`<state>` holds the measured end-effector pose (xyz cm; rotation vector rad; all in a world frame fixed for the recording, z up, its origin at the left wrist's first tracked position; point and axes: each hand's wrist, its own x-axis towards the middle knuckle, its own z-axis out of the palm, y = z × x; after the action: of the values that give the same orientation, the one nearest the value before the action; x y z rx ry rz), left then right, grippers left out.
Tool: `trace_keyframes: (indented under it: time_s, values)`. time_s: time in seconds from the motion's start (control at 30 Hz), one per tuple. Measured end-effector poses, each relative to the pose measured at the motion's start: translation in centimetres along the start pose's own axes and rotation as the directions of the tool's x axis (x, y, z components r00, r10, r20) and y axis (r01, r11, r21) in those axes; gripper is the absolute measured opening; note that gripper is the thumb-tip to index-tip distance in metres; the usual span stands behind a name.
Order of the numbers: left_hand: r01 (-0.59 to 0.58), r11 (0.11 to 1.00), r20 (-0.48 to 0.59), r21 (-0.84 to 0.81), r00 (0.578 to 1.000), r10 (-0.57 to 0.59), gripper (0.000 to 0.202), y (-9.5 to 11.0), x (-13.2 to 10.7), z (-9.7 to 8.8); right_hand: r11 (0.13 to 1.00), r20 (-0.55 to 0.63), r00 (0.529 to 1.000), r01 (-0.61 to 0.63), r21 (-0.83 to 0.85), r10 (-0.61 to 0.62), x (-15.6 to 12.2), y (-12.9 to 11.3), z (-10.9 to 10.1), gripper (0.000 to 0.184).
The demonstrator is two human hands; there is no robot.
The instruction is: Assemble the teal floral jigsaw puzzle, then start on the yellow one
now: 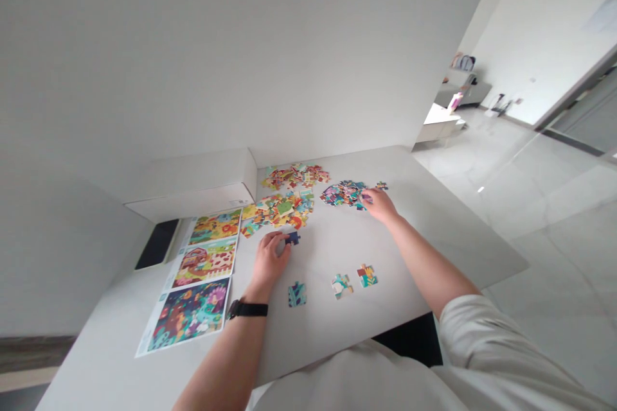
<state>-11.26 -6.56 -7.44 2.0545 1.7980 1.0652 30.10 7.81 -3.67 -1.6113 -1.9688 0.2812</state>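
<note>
Bending over the pale tabletop (pixel 328 327), I have both hands among puzzle pieces. My left hand (pixel 271 260) has its fingertips at the edge of a dark blue piece (pixel 293 239), just in front of the yellow-green heap (pixel 284 207); I can't tell whether the fingers pinch it or merely rest against it. My right hand (pixel 382 204), reaching farther out, pinches a purplish piece (pixel 366 198) between thumb and fingers at the right edge of the dark heap (pixel 344 194). Beyond that hand lies a stray piece (pixel 382 185), and nearer me sit three more, spaced apart: a teal leafy piece (pixel 297 294), a pale piece (pixel 342 286) and an orange-and-teal piece (pixel 367 275).

I judge these to be stiff card, very light and thin, so they should skid on the smooth surface at a careless nudge. Their knobs look like the weak spots, likely to bend or fray if squeezed. The better hold is by two opposite sides of the body, thumb against finger, tipping one edge up first. In the heaps they overlap, so a lifted piece could drag its neighbours.
</note>
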Motion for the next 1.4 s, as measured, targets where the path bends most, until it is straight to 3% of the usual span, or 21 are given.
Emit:
trace_keyframes:
  time_s: [0.13,0.27,0.53,0.73,1.13,1.4]
  values:
    - [-0.001,1.0,0.014,0.004,1.0,0.001,0.03,0.1,0.0,0.0,0.993,0.081,0.994,0.079,-0.085,-0.072,1.5,-0.5,2.3,0.044]
    - [0.008,1.0,0.013,0.023,1.0,-0.008,0.028,0.0,-0.1,0.1,0.984,0.146,0.98,0.149,-0.102,-0.134,0.8,-0.2,3.6,0.049]
    - [-0.018,0.998,0.017,0.053,1.0,0.017,0.027,-0.1,-0.1,0.2,0.973,0.122,0.973,0.206,-0.102,-0.194,-2.6,1.7,2.0,0.048]
    - [-0.016,0.998,0.013,0.054,1.0,0.016,0.026,0.0,-0.1,0.1,0.984,0.024,0.988,0.153,-0.088,-0.152,-3.6,2.6,0.4,0.037]
    - [-0.019,0.998,0.015,0.059,1.0,0.018,0.027,-0.3,-0.1,0.2,0.998,-0.206,0.978,-0.038,-0.058,0.025,-4.2,4.2,-0.3,0.04]
    - [-0.006,0.998,0.0,0.056,1.0,0.006,0.026,-0.4,-0.1,0.4,0.987,-0.219,0.972,-0.108,-0.123,0.079,-4.1,4.6,0.2,0.04]
